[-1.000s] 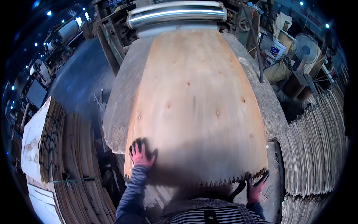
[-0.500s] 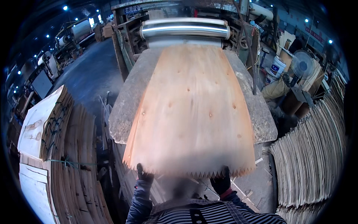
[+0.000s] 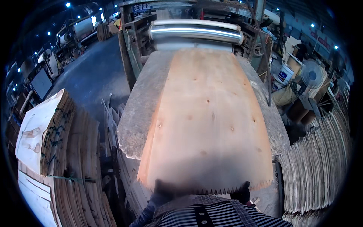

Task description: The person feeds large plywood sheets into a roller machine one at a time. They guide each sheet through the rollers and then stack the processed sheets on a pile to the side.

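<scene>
A long wood veneer sheet [image 3: 213, 136], pale with scattered knots and a jagged near edge, lies over a grey slab table [image 3: 138, 132]. Its far end reaches the metal roller [image 3: 196, 32]. At least one other layer shows beneath its left side. My left hand [image 3: 162, 188], in a dark glove, grips the near edge toward the left corner. Toward the right, my gloved right hand [image 3: 242, 193] holds the same edge, thumb on top. Both hands are close to my body; the fingers under the sheet are hidden.
Stacked veneer [image 3: 77, 147] stands on the left, partly tied with green cord. A tall veneer pile [image 3: 315, 162] fills the right. Beyond it are a fan [image 3: 312, 73] and a white bucket [image 3: 284, 73]. Thin wood scraps [image 3: 113, 117] lie left of the table.
The veneer sheet's near edge and both hands now sit lower in the picture, closer to my torso. The whole scene has shifted slightly right. Both hands keep their grip.
</scene>
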A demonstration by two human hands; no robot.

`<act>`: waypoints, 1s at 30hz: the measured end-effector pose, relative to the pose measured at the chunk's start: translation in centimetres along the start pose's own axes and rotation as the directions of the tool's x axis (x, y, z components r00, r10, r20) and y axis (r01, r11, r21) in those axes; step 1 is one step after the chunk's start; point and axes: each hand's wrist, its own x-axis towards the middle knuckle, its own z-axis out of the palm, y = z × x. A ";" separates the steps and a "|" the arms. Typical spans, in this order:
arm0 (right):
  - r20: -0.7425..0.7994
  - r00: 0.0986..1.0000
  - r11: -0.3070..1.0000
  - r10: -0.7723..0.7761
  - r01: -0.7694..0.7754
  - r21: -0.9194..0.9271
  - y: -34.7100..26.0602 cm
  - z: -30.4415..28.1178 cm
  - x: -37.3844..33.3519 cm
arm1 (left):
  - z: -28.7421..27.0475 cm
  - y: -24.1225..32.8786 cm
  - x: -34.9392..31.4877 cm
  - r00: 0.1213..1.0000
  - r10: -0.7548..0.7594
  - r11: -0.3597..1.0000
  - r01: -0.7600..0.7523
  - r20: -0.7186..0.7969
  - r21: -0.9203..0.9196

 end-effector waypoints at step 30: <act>-0.082 0.988 0.991 0.133 -0.132 0.019 -4.1 2.5 10.8 | 8.5 2.5 8.5 0.979 0.112 0.899 -0.174 0.171 0.402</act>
